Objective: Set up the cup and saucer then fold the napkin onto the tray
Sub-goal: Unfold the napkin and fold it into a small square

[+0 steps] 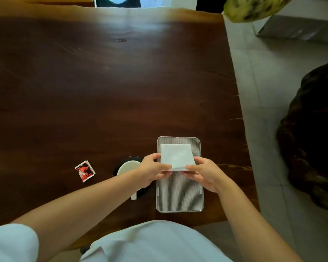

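- Tabletop (102,91): dark wood, extends well beyond both grips on the far and left sides.
- Tray (179,195): metal-rimmed, ribbed rectangle, lying directly beneath both grips with its long side running away from the person.
- Saucer (119,164): dark and round, just left of the left grip, partly hidden under that forearm and beside the tray.
- Left grip (151,171): thumb and fingers clamped on the napkin's near-left corner.
- Right grip (204,173): thumb and fingers clamped on the napkin's near-right corner.
- Napkin (175,156): white folded square, held between the two grips and reaching away from them over the tray's far half. Whether its far edge rests on the tray cannot be told.
- Cup (128,167): white, seated on the saucer, left of the left grip. The white stub below the forearm is possibly its handle.
- Packet (85,171): small, red, black and white, flat on the tabletop, well left of the left grip.
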Available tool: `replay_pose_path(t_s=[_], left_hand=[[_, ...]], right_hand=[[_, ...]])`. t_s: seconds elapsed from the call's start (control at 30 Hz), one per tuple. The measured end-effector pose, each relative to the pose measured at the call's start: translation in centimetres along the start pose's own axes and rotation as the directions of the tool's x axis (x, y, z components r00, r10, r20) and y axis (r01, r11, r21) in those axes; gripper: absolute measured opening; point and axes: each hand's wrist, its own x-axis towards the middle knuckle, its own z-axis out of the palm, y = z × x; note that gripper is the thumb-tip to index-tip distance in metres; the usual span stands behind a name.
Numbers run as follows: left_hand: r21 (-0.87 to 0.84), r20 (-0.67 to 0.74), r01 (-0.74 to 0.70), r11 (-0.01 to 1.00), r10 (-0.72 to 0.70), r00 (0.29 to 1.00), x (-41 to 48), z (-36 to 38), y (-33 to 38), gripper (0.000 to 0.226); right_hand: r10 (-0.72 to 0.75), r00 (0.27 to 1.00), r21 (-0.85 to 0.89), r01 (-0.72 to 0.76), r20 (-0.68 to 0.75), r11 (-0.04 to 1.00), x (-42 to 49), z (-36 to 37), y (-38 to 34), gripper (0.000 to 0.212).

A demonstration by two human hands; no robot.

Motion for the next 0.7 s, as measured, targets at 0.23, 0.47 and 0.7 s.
replay_pose_path(t_s=[0.23, 0.47, 0.7], left_hand=[[0.119, -0.064, 0.042, 0.992, -0.034, 0.997, 4.2, 1.2, 0.9, 0.038], [0.421, -0.235, 0.051, 0.906, 0.055, 0.970, 6.2, 1.6, 0.7, 0.049], [0.574, -0.263, 0.055, 0.817, 0.121, 0.957, 6.3, 1.7, 1.3, 0.037]], right_hand=[[-0.043, 0.989, -0.182, 0.017, -0.141, 0.983, 3.6, -1.8, -1.0, 0.033], [-0.134, 0.937, -0.435, -0.021, -0.324, 0.900, 6.7, -1.8, 1.0, 0.038], [-0.255, 0.901, -0.627, -0.025, -0.352, 0.779, 7.5, -1.4, 1.2, 0.023]])
